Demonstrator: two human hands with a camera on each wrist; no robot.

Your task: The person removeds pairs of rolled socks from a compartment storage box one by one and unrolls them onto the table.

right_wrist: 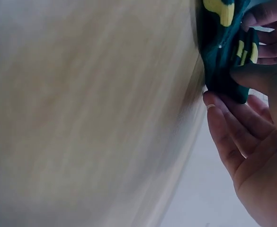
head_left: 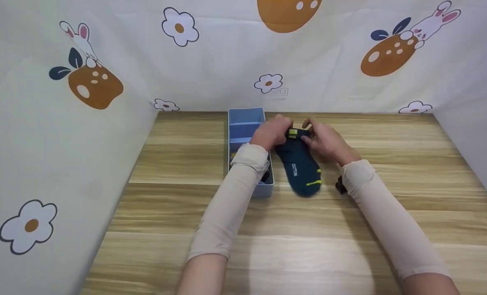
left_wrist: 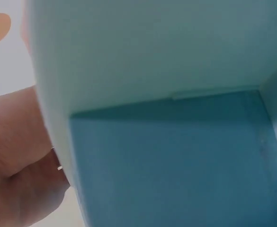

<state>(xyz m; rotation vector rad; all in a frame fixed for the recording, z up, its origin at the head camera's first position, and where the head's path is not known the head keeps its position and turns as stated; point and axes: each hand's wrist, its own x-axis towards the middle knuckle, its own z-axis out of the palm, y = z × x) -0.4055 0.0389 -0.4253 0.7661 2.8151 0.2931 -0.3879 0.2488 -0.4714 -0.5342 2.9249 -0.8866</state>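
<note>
A dark green sock [head_left: 299, 166] with yellow marks and the word COTTON lies flat on the table, toe toward me. Its cuff end is folded over, with a yellow patch showing. My left hand [head_left: 273, 130] pinches the left side of that fold. The right hand [head_left: 328, 141] pinches the right side, thumb on top, as the right wrist view shows on the sock [right_wrist: 221, 71]. Close on the left of the sock stands a blue divided box [head_left: 261, 190], partly hidden by my left forearm. Its wall [left_wrist: 147, 52] fills much of the left wrist view.
Dark items with some yellow lie in the nearer part of the box; the far compartments show bare blue floors. A small black object [head_left: 340, 186] sits by my right sleeve. Behind the wooden table [head_left: 178, 205] rises a patterned cloth wall [head_left: 219, 61].
</note>
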